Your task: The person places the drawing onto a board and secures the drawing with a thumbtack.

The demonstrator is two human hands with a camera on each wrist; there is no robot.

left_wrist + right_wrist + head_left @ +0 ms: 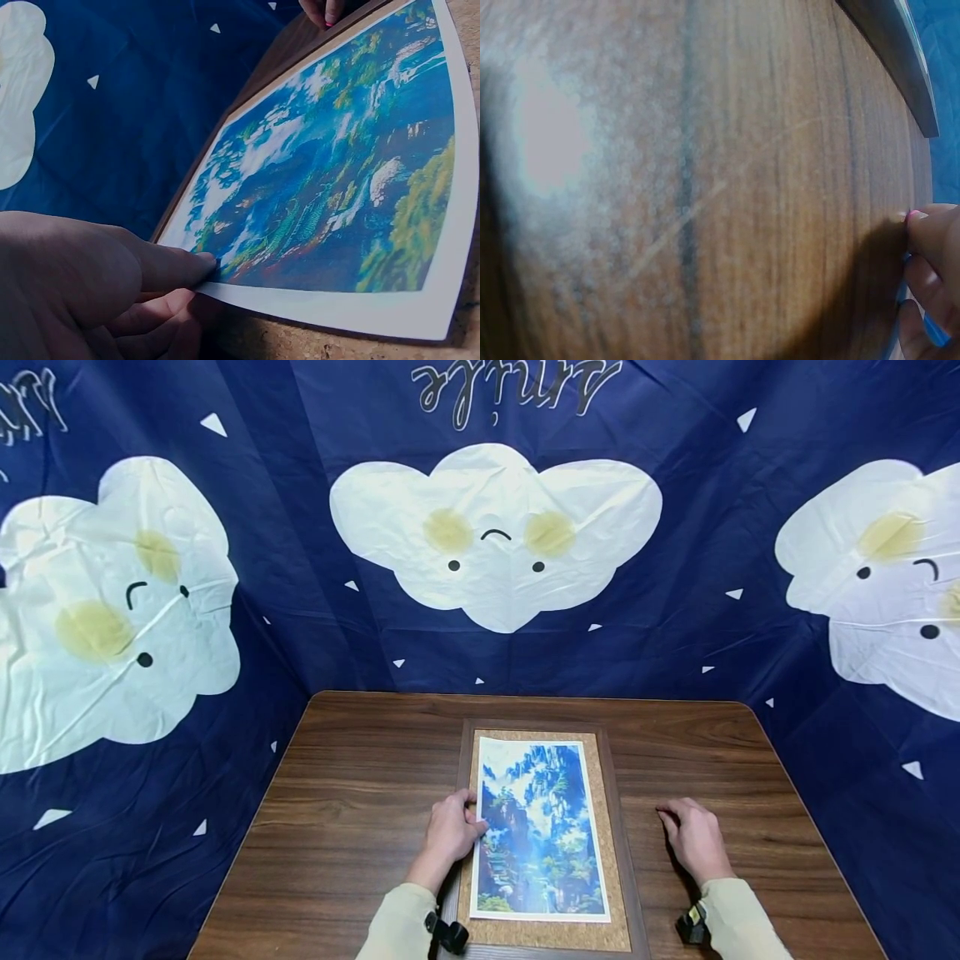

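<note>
A printed landscape picture (536,835) with blue cliffs, trees and a white border lies on a wood-framed cork board (555,935). My left hand (452,828) pinches the picture's left edge, with one digit on top of the paper and others curled below. In the left wrist view the paper (322,172) bows, its near edge raised above the cork. To the right of the board, my right hand (693,839) is held low over the table. A small pink object (910,217) shows between its fingertips, mostly hidden; I cannot tell its kind.
The brown wooden table (360,777) has rounded far corners. Dark blue cloth (285,527) with cloud prints hangs on three sides, close to the table edges. The board's raised frame (624,868) stands between the picture and my right hand.
</note>
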